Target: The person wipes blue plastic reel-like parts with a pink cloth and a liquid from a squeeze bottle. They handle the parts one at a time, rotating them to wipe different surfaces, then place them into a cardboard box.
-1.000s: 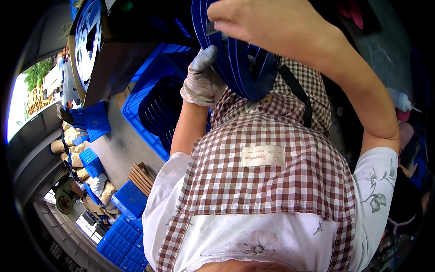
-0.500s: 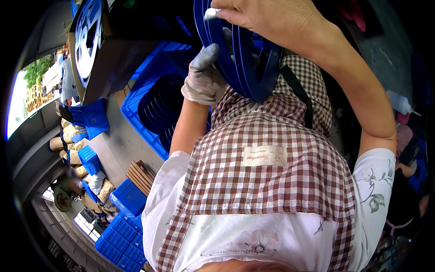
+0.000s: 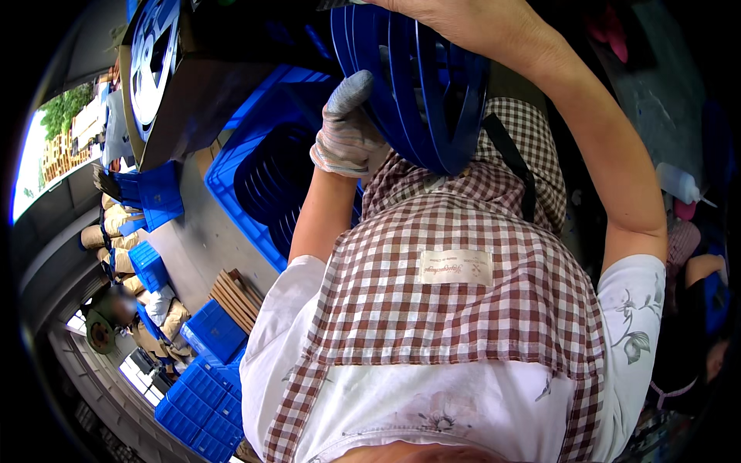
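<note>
Currently both hands are on a stack of blue reels [image 3: 421,85] at top centre of the frame, held up in front of the checked apron [image 3: 455,309]. Left hand [image 3: 347,131], in a grey knit glove, is cupped against the stack's left face, fingers pointing up and pressed to the rim. Right hand [image 3: 463,23], bare, is clamped over the stack's top edge; its fingertips are cut off by the frame border. Reels stand on edge, flanges side by side, touching the apron's upper part.

Below and left of the stack: blue crate [image 3: 262,177] with more dark blue reels standing inside. Upper left: cardboard box [image 3: 193,85] with a pale blue reel [image 3: 154,46] leaning on its face. Lower left: more blue crates [image 3: 201,370] stacked, plus a small pile of wooden slats [image 3: 235,297]. Right edge: white squeeze bottle [image 3: 679,184].
</note>
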The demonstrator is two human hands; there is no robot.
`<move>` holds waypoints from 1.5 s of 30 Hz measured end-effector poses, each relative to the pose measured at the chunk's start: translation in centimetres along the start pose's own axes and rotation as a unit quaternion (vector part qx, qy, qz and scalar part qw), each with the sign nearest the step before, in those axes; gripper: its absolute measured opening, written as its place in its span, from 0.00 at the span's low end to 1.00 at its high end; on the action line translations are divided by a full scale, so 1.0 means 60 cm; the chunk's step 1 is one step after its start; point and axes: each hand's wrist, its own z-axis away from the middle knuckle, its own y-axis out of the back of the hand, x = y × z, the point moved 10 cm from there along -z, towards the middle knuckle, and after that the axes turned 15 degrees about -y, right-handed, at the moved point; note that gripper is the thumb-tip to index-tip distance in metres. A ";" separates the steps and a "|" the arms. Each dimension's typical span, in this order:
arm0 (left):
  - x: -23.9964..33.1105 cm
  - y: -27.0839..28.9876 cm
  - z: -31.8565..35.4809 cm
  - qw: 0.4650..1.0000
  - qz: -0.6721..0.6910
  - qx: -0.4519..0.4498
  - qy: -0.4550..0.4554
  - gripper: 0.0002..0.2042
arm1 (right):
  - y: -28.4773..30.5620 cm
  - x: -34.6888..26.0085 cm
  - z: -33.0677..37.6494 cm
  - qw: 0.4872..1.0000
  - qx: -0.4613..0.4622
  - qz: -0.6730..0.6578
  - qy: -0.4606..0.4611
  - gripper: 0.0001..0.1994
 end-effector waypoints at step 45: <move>0.054 0.134 0.070 0.993 -0.011 0.104 -0.057 0.22 | -0.200 0.054 0.151 0.984 -0.110 -0.022 -0.139 0.23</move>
